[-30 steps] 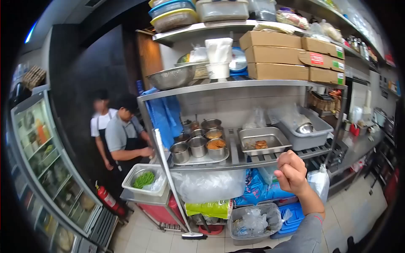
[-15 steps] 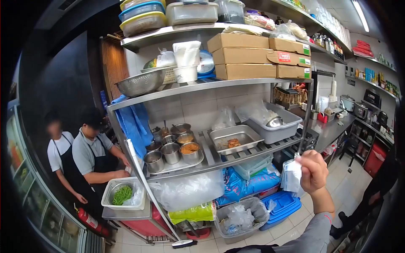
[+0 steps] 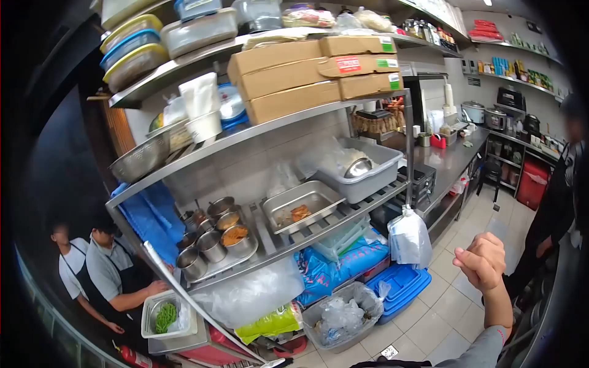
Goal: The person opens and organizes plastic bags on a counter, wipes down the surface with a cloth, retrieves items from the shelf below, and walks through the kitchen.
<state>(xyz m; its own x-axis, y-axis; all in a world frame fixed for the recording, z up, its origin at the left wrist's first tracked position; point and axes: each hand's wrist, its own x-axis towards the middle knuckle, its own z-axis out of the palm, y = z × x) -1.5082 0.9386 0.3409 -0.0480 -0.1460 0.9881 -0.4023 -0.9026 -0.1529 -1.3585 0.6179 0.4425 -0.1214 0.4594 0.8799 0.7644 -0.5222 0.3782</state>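
Observation:
My right hand (image 3: 483, 262) is raised at the right, over the tiled floor, with its fingers curled in and the thumb against them. Whether anything small is inside the fingers I cannot make out. Nearest to it, a bundle of clear plastic bags (image 3: 410, 240) hangs from the shelf's right end, apart from the hand. Below the bundle sits a blue plastic tub (image 3: 402, 288). My left hand is out of view.
The metal shelf (image 3: 257, 132) carries cardboard boxes (image 3: 288, 80), a steel tray (image 3: 304, 208), a grey tub (image 3: 368, 178) and metal pots (image 3: 211, 245). A bin (image 3: 343, 319) stands below. Two people (image 3: 110, 270) are at the left, another person (image 3: 558, 190) at the right.
My right hand has moved right and down, away from the hanging bags that it overlapped before. The view has turned right and tilted, so the shelf appears further left.

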